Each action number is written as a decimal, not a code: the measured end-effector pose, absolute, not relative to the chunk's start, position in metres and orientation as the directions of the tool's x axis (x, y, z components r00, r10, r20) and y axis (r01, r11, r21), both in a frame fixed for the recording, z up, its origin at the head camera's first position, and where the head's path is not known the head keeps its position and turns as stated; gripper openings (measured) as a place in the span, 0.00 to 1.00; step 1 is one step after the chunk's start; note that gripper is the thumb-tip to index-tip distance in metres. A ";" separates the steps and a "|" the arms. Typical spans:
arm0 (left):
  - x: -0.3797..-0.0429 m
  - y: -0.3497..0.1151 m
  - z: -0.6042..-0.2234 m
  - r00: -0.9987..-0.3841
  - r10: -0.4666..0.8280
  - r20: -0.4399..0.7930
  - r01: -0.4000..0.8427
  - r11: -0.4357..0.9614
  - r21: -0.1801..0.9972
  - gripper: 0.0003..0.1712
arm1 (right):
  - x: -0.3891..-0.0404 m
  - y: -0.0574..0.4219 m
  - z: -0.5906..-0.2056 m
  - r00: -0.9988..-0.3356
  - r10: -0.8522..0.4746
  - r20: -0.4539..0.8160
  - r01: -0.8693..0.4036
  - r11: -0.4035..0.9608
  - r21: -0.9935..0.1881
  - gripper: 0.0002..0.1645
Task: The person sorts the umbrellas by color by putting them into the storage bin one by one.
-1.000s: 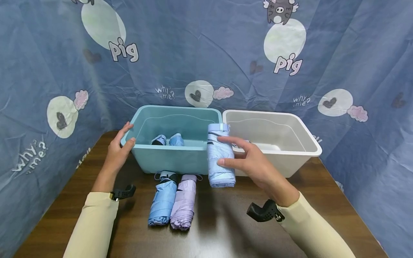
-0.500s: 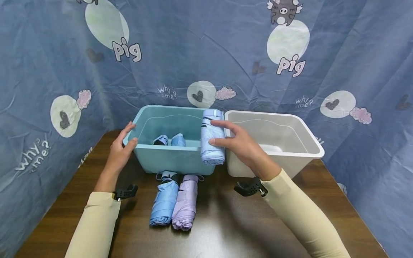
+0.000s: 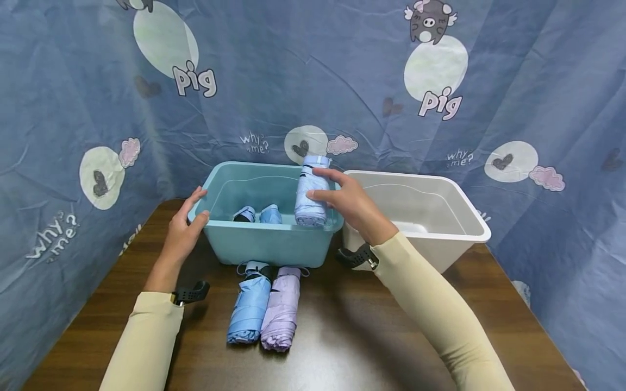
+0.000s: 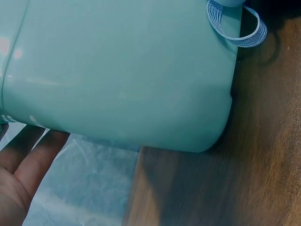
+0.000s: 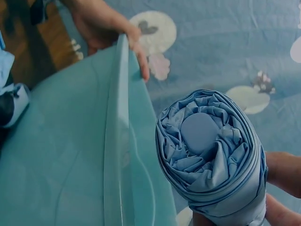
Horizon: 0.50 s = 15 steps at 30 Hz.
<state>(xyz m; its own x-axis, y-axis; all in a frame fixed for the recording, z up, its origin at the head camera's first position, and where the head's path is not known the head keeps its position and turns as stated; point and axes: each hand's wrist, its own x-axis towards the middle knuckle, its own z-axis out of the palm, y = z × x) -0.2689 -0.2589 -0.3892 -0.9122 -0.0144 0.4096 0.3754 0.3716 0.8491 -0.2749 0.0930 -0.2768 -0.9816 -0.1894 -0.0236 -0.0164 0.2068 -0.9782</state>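
Note:
Gripped between thumb and fingers of my right hand (image 3: 354,203) is a folded light-blue umbrella (image 3: 312,195), upright over the right end of the teal bin (image 3: 264,241). The right wrist view shows the rolled end of this umbrella (image 5: 207,146) beside the bin's rim. My left hand (image 3: 183,228) holds the teal bin's left end, thumb and fingers at the rim; in the left wrist view some fingers (image 4: 37,155) touch the bin's outside. Inside the bin are two blue umbrellas (image 3: 270,214), only their ends visible.
In front of the teal bin, a blue umbrella (image 3: 248,307) and a purple umbrella (image 3: 282,309) lie side by side on the wooden table (image 3: 352,347). A white bin (image 3: 415,231) stands right of the teal one. A printed blue cloth (image 3: 313,81) hangs behind.
My right hand has carried the light-blue umbrella left and up, from in front of the gap between the bins to above the teal bin. The left hand keeps its place on the bin.

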 end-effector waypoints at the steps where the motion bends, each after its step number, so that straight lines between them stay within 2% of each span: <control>1: -0.272 -0.261 -0.393 -0.911 -0.017 0.411 0.375 0.379 0.846 0.31 | -0.278 0.091 -0.277 -0.983 -0.182 -0.016 -0.021 0.199 -0.980 0.35; 8: -0.273 -0.260 -0.396 -0.906 -0.011 0.423 0.385 0.391 0.836 0.31 | -0.300 0.080 -0.290 -0.990 -0.139 0.009 -0.034 0.179 -0.983 0.35; 15: -0.256 -0.249 -0.374 -0.901 -0.016 0.434 0.396 0.381 0.835 0.31 | -0.317 0.068 -0.305 -0.991 -0.134 0.007 -0.034 0.197 -0.980 0.36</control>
